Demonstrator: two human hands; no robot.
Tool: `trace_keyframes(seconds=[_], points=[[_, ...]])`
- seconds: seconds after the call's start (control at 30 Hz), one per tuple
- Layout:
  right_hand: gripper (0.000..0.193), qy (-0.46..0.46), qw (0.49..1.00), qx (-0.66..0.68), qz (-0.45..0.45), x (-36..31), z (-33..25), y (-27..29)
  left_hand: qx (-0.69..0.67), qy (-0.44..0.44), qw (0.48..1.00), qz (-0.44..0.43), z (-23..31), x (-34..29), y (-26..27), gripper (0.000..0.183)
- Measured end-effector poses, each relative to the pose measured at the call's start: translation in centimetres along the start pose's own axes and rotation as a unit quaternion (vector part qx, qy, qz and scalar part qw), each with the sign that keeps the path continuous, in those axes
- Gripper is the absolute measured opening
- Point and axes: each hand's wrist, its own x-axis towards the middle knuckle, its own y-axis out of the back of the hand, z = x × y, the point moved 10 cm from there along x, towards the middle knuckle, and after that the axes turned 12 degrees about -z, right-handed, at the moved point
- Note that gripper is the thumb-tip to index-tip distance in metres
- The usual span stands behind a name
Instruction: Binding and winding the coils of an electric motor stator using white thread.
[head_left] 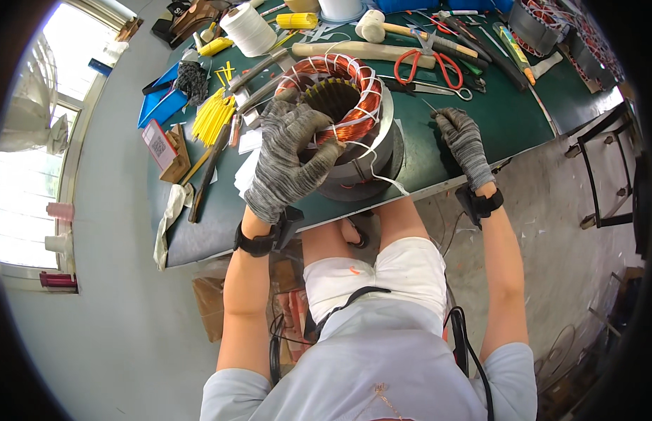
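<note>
A motor stator (388, 144) stands upright near the table's front edge, with a ring of copper winding (368, 112) on top. White cord is looped round the winding, and a loose tail of cord (374, 165) hangs down the stator's front. My left hand (291, 154), in a grey knitted glove, is closed on the near left side of the winding, its thumb by the cord. Off to the right, my right hand (462, 140), gloved alike, pinches a thin metal needle (429, 106) that points up and left, apart from the stator.
Behind the stator lie red-handled scissors (430, 69), a wooden stick (364, 53) and a mallet (371, 27). A white cord spool (249, 29), yellow strips (214, 116) and a blue tray (163, 105) are at left. More stators (540, 24) stand at far right.
</note>
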Motion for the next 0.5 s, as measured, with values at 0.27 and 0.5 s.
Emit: trace_keyframes(seconds=[0.27, 0.5], points=[[0.018, 0.062, 0.984, -0.124, 0.113, -1.3, -3.0, 1.0, 0.010, 0.003, 1.000, -0.014, -0.2, 0.0, -0.2, 0.021], [0.020, 0.140, 0.989, 0.038, 0.000, -9.4, -8.0, -4.3, -0.014, -0.004, 1.000, 0.004, 0.2, 0.2, -0.1, 0.017]])
